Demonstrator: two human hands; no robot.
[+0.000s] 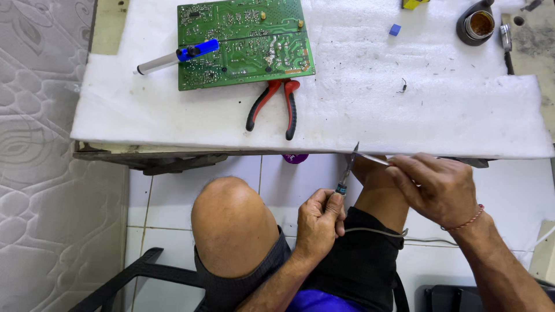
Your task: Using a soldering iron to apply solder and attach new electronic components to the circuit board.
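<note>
Hands meet just below the table edge point(312, 151): left hand point(319, 222) grips a soldering iron point(347, 170), right hand point(435, 186) pinches a thin metal piece point(374, 159) against its tip. Cleaning the tip, probably; next needs steady scraping.

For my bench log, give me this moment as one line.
left hand: grips soldering iron, tip up | right hand: pinches thin metal tool at the tip | bench: circuit board, red pliers
</note>
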